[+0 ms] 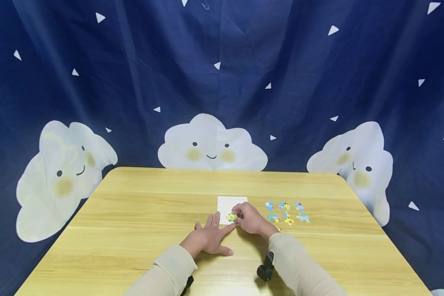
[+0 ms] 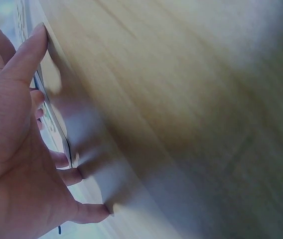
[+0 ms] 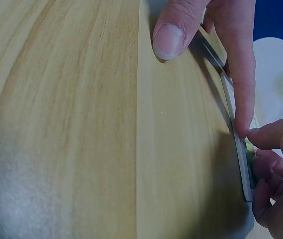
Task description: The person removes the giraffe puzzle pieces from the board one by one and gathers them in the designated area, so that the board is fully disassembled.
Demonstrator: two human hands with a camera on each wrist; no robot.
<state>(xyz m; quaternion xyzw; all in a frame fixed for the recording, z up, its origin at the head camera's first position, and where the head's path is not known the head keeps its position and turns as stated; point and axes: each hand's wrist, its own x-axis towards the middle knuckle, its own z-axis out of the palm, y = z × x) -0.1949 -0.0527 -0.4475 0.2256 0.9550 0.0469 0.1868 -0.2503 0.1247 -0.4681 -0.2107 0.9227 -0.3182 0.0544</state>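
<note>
A white square puzzle tray [image 1: 225, 202] lies on the table, with yellow-green jigsaw pieces [image 1: 230, 218] in its near part. My left hand [image 1: 209, 238] is spread beside the tray's near-left corner, index finger touching the near rim and other fingertips at the left side. Over the near-right corner, my right hand [image 1: 250, 218] pinches a jigsaw piece with curled fingers; they cover most of it. In the right wrist view, a bit of green [image 3: 249, 159] shows beneath those fingers, just inside the tray's rim [image 3: 233, 114]. The left wrist view shows the left palm [image 2: 12, 144] and extended fingers.
Several loose blue and yellow jigsaw pieces [image 1: 288, 218] lie in rough rows right of the tray; one is partly hidden by the right wrist. The wooden table [image 1: 133, 230] reaches back to a dark blue curtain [image 1: 214, 90] printed with clouds.
</note>
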